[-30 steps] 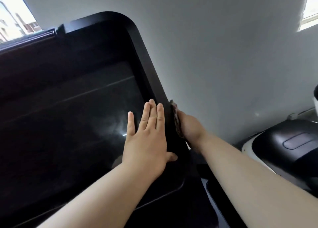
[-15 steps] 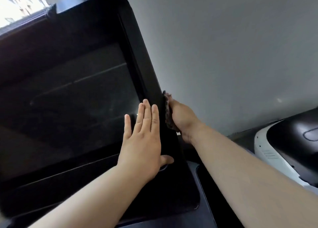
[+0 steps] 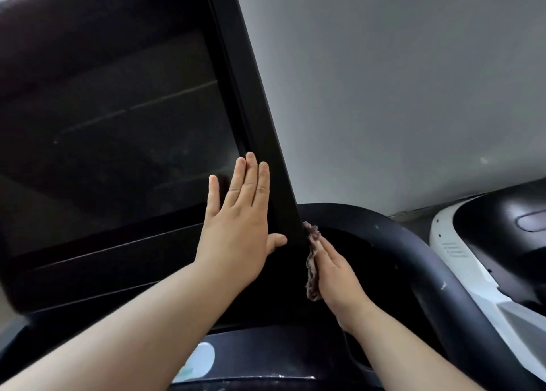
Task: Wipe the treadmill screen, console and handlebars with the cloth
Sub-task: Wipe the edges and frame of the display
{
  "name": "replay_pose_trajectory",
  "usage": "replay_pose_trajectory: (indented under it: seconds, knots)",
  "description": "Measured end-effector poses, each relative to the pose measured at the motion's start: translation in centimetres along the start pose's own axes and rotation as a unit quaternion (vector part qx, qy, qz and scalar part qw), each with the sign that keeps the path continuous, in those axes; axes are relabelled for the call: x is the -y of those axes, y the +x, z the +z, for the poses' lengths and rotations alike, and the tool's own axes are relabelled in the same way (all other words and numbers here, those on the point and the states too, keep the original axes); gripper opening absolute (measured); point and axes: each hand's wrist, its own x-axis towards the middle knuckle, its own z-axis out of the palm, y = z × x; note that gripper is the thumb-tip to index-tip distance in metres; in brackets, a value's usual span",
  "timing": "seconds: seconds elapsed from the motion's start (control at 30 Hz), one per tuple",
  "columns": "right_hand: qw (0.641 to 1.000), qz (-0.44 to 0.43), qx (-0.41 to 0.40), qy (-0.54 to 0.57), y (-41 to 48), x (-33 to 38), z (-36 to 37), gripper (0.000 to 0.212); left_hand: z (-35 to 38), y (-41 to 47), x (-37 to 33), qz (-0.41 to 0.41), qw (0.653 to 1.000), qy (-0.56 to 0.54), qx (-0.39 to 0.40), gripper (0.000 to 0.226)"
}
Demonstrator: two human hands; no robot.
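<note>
The big black treadmill screen fills the left half of the view, tilted, with a thick black bezel. My left hand lies flat and open on its lower right corner, fingers pointing up. My right hand presses a brownish cloth against the screen's right side edge, near the bottom corner. Most of the cloth is hidden between palm and edge. A dark curved handlebar arcs behind and to the right of my right hand. The black console sits below the screen.
A grey wall stands behind the treadmill. Another machine with a white and black shell sits at the right edge. A pale sticker shows on the console, between my forearms.
My right hand has slid the cloth down the screen's right edge to the lower corner. The view has dropped, bringing the handlebar and console into sight. My left hand has stayed flat on the screen.
</note>
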Motion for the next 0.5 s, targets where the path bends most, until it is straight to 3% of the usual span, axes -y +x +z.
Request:
replay_pose_trajectory:
  seconds: [0.17,0.27,0.37,0.5]
  knots:
    - [0.997,0.055,0.028,0.055,1.8,3.8,0.8,0.032,2.3,-2.5,-0.2,0.045,0.999,0.013,-0.027,0.124]
    - [0.997,-0.029,0.053,0.052,5.0,7.7,2.5,0.033,3.3,-3.3,0.4,0.059,0.997,0.045,-0.035,0.133]
    - [0.994,-0.097,0.033,-0.031,7.7,8.7,3.2,0.035,4.2,-3.6,0.6,0.076,0.993,0.070,-0.049,0.133]
    - [0.993,-0.088,0.023,-0.074,7.1,4.7,1.9,0.040,4.5,-3.7,0.2,0.058,0.993,0.088,-0.052,0.132]
